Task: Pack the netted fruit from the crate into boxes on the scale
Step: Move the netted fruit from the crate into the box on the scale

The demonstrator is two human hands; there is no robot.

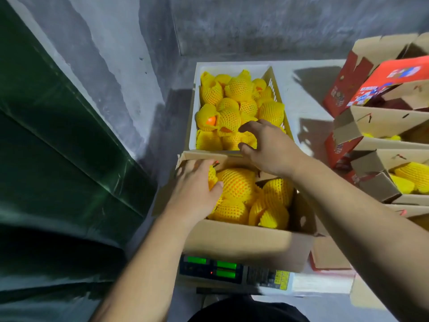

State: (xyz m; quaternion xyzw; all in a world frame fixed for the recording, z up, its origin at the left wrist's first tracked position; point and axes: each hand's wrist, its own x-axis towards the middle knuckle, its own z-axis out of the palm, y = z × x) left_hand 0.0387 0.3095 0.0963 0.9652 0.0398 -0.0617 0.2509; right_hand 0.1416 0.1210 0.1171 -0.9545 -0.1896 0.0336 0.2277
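A cardboard box (pixel 243 242) is being supported by a scale (pixel 234 273) at the lower centre of the frame, its green readouts being shown just below the box's near wall. Netted fruit (pixel 236 184) in yellow foam mesh is being held inside this box, several pieces lying against one another. The left hand (pixel 197 189) is being laid over the fruit at the box's left side, the fingers curled over a yellow net and the thumb pressed against the neighbouring large fruit; a grasp on that netted piece is being shown.

Just above the box, at the centre of the frame, a crate (pixel 276 94) is being filled by many more netted fruits (pixel 239 89), one orange fruit (pixel 210 121) being exposed through its net at the left. The right hand (pixel 267 145) is being reached over the box's far wall into the crate's near end, its fingers and thumb being curled around a netted fruit (pixel 241 139) there.

At the right edge of the frame, red printed boxes (pixel 371 89) with open flaps are being stacked, yellow nets being visible inside some. A dark green sheet (pixel 58 147) is being seen along the left.
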